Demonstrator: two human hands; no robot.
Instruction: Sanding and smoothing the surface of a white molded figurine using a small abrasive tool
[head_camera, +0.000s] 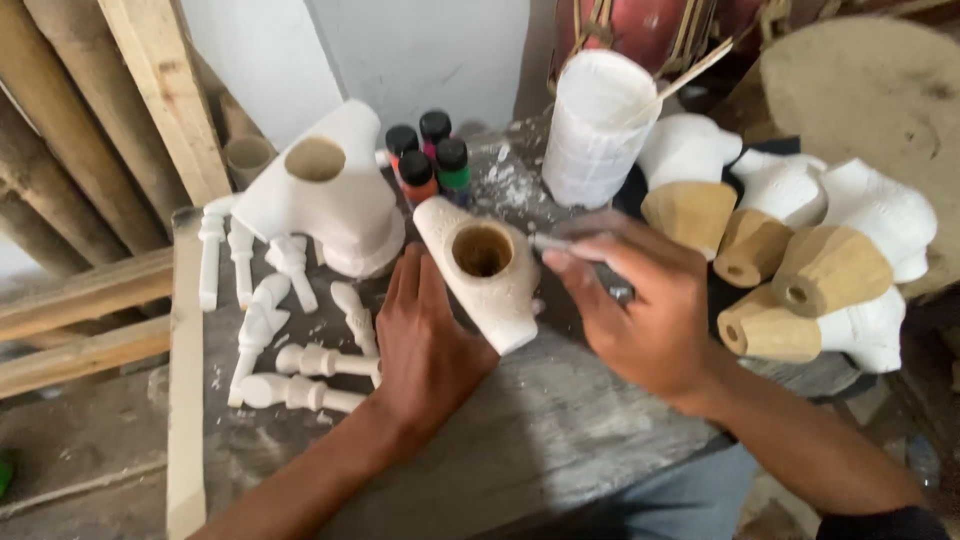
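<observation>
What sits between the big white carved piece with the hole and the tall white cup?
In the head view, a cluster of small paint bottles with black caps stands between the big white carved piece and the tall white cup.

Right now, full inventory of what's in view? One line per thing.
White-coated carved wooden piece with round hole: one, held, centre of bench.
Larger white carved body with hole: one, behind, left.
Small white turned spindles and limb parts: about nine, white, bench left.
Small paint bottles with black caps: four, red, orange, green, back centre.
White-crusted paint tub with stick: one, back.
Half-painted carved pieces: about six, white and bare wood, right.
Grey wooden bench: one.
Timber planks: several, left.
Left hand: grips the held piece.
Right hand: holds a thin tool, blurred.
</observation>
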